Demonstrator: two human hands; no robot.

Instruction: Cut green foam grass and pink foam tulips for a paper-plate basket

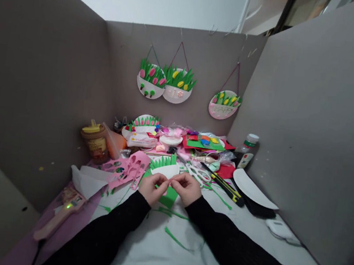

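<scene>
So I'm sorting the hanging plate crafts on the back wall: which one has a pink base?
The rightmost one, hanging alone; the two overlapping on the left have white bases.

Both arms wear long black sleeves of a finely ribbed, knit-like fabric, reaching to the wrists. The left hand [152,188] and right hand [187,188] are bare, with no rings or watch visible.

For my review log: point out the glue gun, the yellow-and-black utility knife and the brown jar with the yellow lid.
glue gun [61,217]: head view, middle of its pink body.
utility knife [228,190]: head view, mid-handle.
brown jar [97,146]: head view, its labelled side.
</scene>
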